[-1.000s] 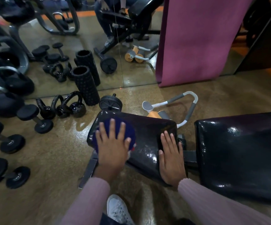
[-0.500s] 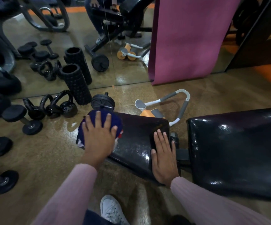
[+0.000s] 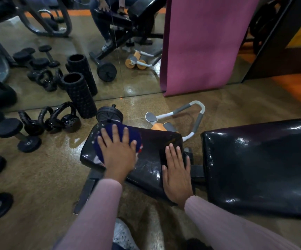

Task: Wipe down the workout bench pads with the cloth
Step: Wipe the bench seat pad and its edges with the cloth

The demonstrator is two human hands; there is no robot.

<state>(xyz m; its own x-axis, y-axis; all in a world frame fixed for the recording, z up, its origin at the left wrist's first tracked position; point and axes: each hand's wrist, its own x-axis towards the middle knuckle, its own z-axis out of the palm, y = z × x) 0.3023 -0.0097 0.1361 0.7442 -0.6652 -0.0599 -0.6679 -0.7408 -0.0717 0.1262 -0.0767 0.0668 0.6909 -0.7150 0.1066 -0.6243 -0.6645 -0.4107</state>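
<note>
Blue cloth (image 3: 120, 138), pressed flat under the spread left hand (image 3: 118, 154), had returned from the small pad's (image 3: 153, 159) left edge inward. The right hand (image 3: 177, 177), fingers straight, braced its right edge; the large pad (image 3: 259, 163) likely remained unwiped.

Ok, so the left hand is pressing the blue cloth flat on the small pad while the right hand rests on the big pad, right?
Not quite. The head view shows the right hand resting flat on the small pad, at its right edge, not on the big pad. The rest holds: the left hand presses the blue cloth on that small pad.

Kettlebells (image 3: 55, 120), foam roller (image 3: 79, 95), dumbbells (image 3: 18, 134) and a purple mat (image 3: 205, 42) by the mirror (image 3: 137, 83).
</note>
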